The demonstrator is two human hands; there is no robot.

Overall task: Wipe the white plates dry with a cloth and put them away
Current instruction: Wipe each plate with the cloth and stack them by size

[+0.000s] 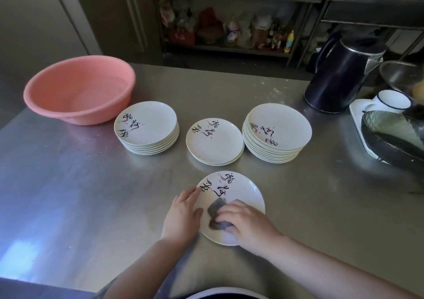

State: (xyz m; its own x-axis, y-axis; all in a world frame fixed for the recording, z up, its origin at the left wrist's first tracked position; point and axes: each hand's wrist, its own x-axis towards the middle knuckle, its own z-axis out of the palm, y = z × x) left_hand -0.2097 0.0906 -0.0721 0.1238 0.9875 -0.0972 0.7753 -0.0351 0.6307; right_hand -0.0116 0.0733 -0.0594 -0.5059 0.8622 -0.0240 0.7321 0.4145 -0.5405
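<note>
Plate (238, 197) in work sits flat on the steel desk (68, 184), near the front edge, about mid-width. White, with black brush lettering on its far half. I see the left hand (182, 216) on the plate's left rim: fingers laid along the outside of the edge, thumb hooked over onto the inner face, so it's gripping the rim. Right hand (246, 222) is on the plate's near-right area, fingers curled down over a dark grey cloth (218, 214), pressing it to the plate surface. Cloth is bunched, sticking out to the left of the fingers.

Behind it, toward the desk's middle, three stacks in a row, all the same lettered pattern:
- left stack (146, 129), several plates high
- middle stack (214, 141), lowest of the three, just a few plates
- right stack (277, 131), the tallest

Stacks stand apart from each other and from the plate being wiped.

Far-left corner: pink plastic basin (78, 90), near the left stack, can't tell if they touch. Far-right side: dark kettle (341, 76) upright. Along the right edge: white enamel mug with blue rim (392, 102) on a white tray (358, 117), a dark pan (394, 138) tilted over that tray, and a metal bowl (401, 74) beyond. Past the far edge, a metal shelf rack (229, 23) holds bottles and bags, too blurred to identify.
</note>
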